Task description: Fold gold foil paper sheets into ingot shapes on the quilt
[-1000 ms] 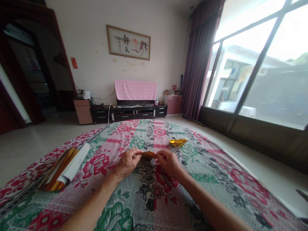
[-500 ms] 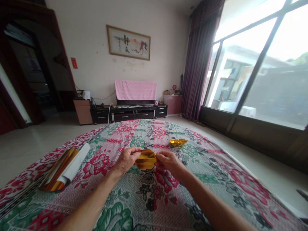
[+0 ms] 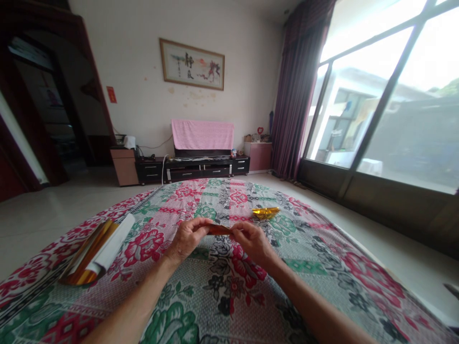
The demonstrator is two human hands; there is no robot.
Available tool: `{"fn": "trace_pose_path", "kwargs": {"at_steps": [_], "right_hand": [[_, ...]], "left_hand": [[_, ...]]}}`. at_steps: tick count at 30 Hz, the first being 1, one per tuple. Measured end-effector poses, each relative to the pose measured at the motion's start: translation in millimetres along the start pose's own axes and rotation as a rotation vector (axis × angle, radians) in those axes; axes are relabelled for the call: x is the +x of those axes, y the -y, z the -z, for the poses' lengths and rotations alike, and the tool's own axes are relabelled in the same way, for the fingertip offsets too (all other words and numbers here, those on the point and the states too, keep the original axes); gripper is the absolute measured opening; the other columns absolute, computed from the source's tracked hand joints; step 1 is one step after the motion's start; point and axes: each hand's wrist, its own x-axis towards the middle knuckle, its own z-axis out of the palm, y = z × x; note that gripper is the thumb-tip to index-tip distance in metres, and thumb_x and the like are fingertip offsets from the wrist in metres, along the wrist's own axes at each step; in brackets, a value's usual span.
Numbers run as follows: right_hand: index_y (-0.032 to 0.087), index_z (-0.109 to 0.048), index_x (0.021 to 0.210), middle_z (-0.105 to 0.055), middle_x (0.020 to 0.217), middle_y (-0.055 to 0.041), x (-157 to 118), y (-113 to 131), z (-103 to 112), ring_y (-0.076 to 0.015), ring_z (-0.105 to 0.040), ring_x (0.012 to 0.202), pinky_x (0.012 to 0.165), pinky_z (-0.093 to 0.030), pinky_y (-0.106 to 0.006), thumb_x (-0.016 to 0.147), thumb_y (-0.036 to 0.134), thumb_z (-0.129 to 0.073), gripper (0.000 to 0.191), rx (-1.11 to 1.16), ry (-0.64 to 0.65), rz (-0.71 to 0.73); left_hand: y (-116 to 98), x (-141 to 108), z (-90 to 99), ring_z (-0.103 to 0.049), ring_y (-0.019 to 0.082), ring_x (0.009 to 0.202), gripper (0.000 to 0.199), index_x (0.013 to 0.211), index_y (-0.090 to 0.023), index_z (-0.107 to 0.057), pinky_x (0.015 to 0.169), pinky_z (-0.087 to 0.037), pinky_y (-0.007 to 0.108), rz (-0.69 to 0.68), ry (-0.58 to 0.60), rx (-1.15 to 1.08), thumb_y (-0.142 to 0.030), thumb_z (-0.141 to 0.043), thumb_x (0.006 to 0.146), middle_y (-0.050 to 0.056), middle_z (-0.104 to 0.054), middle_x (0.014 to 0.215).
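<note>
Between both grips, left hand (image 3: 186, 237) and right hand (image 3: 252, 240) pinched the gold foil piece (image 3: 219, 230) edge-on above the floral cloth (image 3: 222, 286); uneven pulling could tear it.

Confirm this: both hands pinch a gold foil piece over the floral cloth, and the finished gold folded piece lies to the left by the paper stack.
Not quite. The head view shows the finished gold folded piece beyond the right hand, far from the paper stack. Otherwise correct.
</note>
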Motion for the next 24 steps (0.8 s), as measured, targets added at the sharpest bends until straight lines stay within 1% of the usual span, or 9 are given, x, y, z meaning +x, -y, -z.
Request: {"fn": "trace_pose_path", "kwargs": {"at_steps": [4, 7, 10, 12, 15, 17, 19, 21, 24], "right_hand": [[0.015, -0.066, 0.076, -0.058, 0.059, 0.0015, -1, -1, 2, -0.0083, -0.046, 0.051, 0.048, -0.034, -0.018, 0.079, 0.024, -0.05, 0.018, -0.086, -0.018, 0.069], [0.015, -0.065, 0.075, -0.058, 0.062, 0.0011, -1, 4, 4, -0.0089, -0.048, 0.054, 0.052, -0.036, -0.018, 0.079, 0.022, -0.05, 0.017, -0.129, -0.016, 0.129], [0.015, -0.065, 0.075, -0.06, 0.066, -0.0001, -3, 7, 6, -0.0097, -0.05, 0.058, 0.057, -0.038, -0.019, 0.08, 0.019, -0.05, 0.017, -0.164, -0.007, 0.18], [0.015, -0.065, 0.074, -0.062, 0.069, -0.0007, -4, 7, 7, -0.01, -0.052, 0.06, 0.059, -0.039, -0.02, 0.08, 0.017, -0.049, 0.017, -0.181, -0.002, 0.206], [0.015, -0.065, 0.074, -0.062, 0.069, -0.0012, -4, 4, 6, -0.0105, -0.052, 0.061, 0.059, -0.039, -0.02, 0.079, 0.016, -0.049, 0.017, -0.208, 0.007, 0.208], [0.015, -0.065, 0.074, -0.062, 0.068, -0.0014, -4, 2, 5, -0.0108, -0.053, 0.06, 0.059, -0.039, -0.021, 0.079, 0.016, -0.049, 0.017, -0.225, 0.005, 0.192], [0.015, -0.065, 0.074, -0.063, 0.067, -0.0015, -4, 1, 5, -0.0109, -0.053, 0.06, 0.058, -0.039, -0.021, 0.078, 0.016, -0.05, 0.016, -0.229, 0.004, 0.182], [0.015, -0.066, 0.075, -0.063, 0.068, -0.0015, -3, 0, 5, -0.011, -0.053, 0.06, 0.059, -0.04, -0.021, 0.078, 0.015, -0.049, 0.017, -0.224, 0.004, 0.183], [0.015, -0.066, 0.075, -0.064, 0.069, -0.0015, -4, 1, 6, -0.0109, -0.054, 0.061, 0.06, -0.04, -0.021, 0.077, 0.014, -0.05, 0.016, -0.223, 0.011, 0.195]], "left_hand": [[-1, -1, -0.9, -0.065, 0.016, 0.077, 0.022, 0.087, -0.014, -0.068, 0.074, -0.051, 0.026, -0.003, 0.015, 0.049, -0.028, -0.062, 0.071, 0.004, -0.071, 0.083], [1, -2, -1.4, -0.065, 0.017, 0.081, 0.021, 0.088, -0.014, -0.067, 0.077, -0.051, 0.028, -0.029, 0.039, 0.067, -0.025, -0.061, 0.071, 0.004, -0.071, 0.086], [5, -1, -2.3, -0.065, 0.018, 0.089, 0.025, 0.093, -0.014, -0.065, 0.084, -0.05, 0.03, -0.064, 0.061, 0.065, -0.024, -0.061, 0.071, 0.005, -0.07, 0.092], [8, -1, -2.7, -0.065, 0.019, 0.093, 0.027, 0.096, -0.014, -0.064, 0.087, -0.05, 0.032, -0.09, 0.065, 0.053, -0.025, -0.06, 0.071, 0.007, -0.068, 0.101], [13, 0, -2.6, -0.065, 0.021, 0.095, 0.029, 0.098, -0.014, -0.063, 0.087, -0.051, 0.035, -0.103, 0.058, 0.052, -0.024, -0.059, 0.071, 0.009, -0.064, 0.11], [16, 0, -2.1, -0.065, 0.022, 0.095, 0.03, 0.098, -0.014, -0.063, 0.087, -0.051, 0.037, -0.095, 0.057, 0.061, -0.023, -0.059, 0.07, 0.009, -0.066, 0.107], [19, 1, -1.9, -0.065, 0.023, 0.096, 0.027, 0.095, -0.014, -0.065, 0.088, -0.051, 0.038, -0.102, 0.056, 0.062, -0.022, -0.06, 0.069, 0.009, -0.066, 0.106], [23, 2, -2.0, -0.064, 0.022, 0.097, 0.023, 0.089, -0.014, -0.066, 0.09, -0.05, 0.038, -0.121, 0.056, 0.057, -0.022, -0.06, 0.069, 0.01, -0.064, 0.112], [28, 3, -2.3, -0.063, 0.022, 0.1, 0.025, 0.09, -0.014, -0.066, 0.093, -0.048, 0.039, -0.12, 0.049, 0.035, -0.023, -0.062, 0.067, 0.011, -0.058, 0.122]]}}
